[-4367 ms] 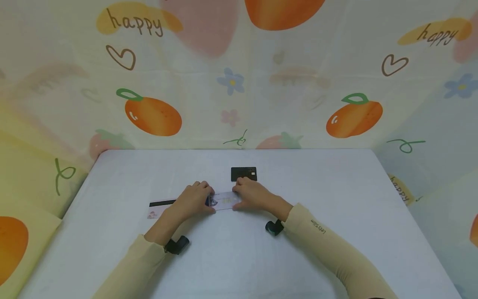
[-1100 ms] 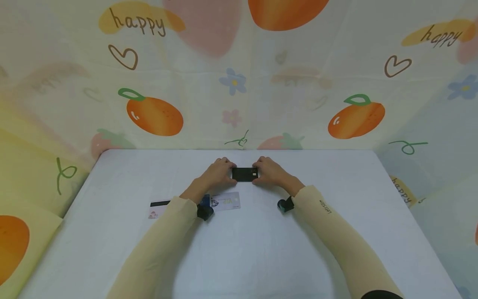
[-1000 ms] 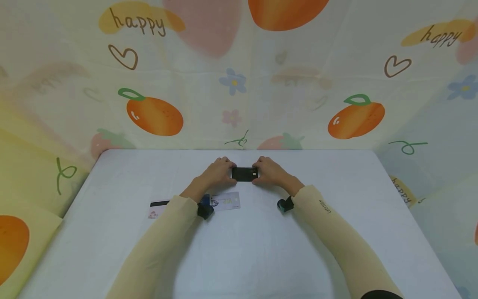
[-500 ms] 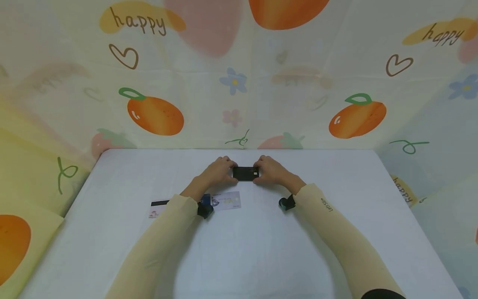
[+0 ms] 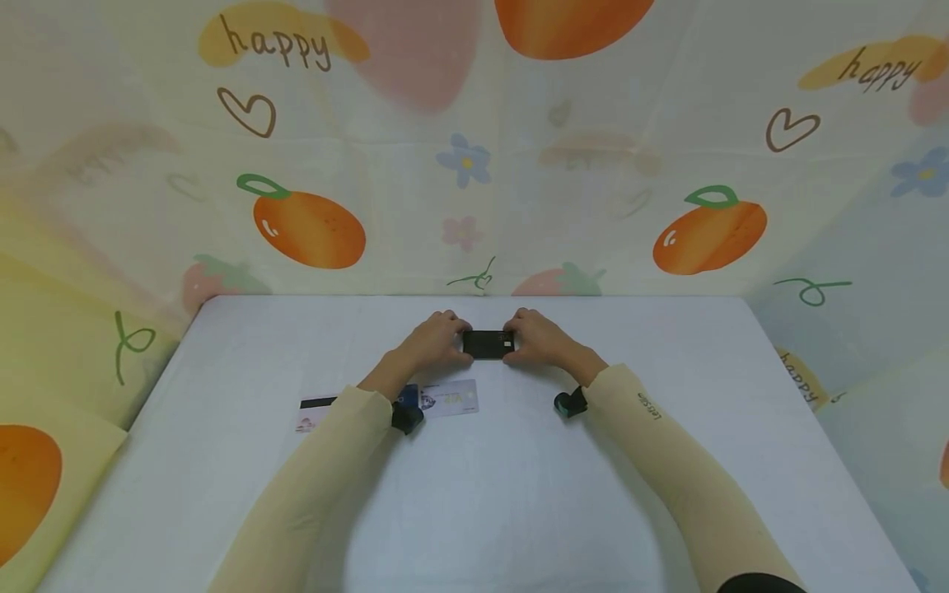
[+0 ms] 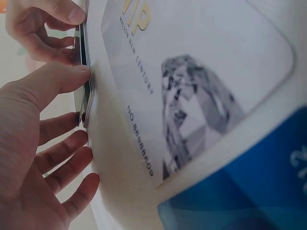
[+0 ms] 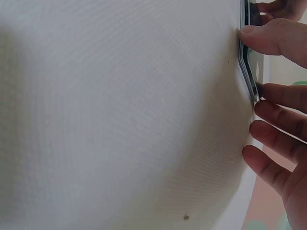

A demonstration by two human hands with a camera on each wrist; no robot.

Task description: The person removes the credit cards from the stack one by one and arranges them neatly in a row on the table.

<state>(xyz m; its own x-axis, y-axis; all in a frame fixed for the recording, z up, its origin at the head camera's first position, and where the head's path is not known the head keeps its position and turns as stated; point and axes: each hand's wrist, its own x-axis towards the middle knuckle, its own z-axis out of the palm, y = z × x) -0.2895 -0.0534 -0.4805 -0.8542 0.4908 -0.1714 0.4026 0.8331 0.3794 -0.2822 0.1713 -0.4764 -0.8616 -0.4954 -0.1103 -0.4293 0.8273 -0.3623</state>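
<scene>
Toward the back of the table lies a black card (image 5: 488,345) with a small chip near its right end. Several thin stacked edges (image 6: 87,91) show at its side in the left wrist view. My left hand (image 5: 433,342) pinches its left end between thumb (image 6: 60,81) and index finger, the other fingers loosely bent against the tabletop. On the right end, my right hand (image 5: 541,339) grips in the same way, its thumb (image 7: 271,36) on the near edge. A pale VIP card (image 5: 451,399) with a diamond picture lies below the left wrist.
A blue card (image 5: 408,395) adjoins the VIP card, partly hidden by the left wrist camera (image 5: 407,417). Farther left a white card with a black stripe (image 5: 315,413) is partly covered by the left sleeve. Behind the white table (image 5: 504,494) hangs a fruit-printed cloth (image 5: 563,206).
Some seconds ago both hands were at the VIP card; they have moved back to the black card and now hold its two ends. Over the last second hardly anything moved.
</scene>
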